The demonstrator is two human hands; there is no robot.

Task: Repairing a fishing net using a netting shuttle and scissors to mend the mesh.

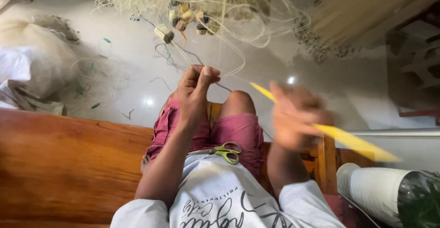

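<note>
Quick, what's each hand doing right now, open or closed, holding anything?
Left hand: closed, pinching the net twine.
Right hand: closed on the yellow netting needle; motion-blurred.

The left hand (196, 87) is raised in front of the knees, forearm bare and angled up from the elbow at the lower left, wrist straight. Its fingers (207, 73) are curled tight into a pinch, thumb pressed against the forefinger at the top. The right hand (295, 118) sits lower and to the right, blurred by motion, fingers closed in a loose fist, forearm short in view and rising from a white sleeve.
</note>
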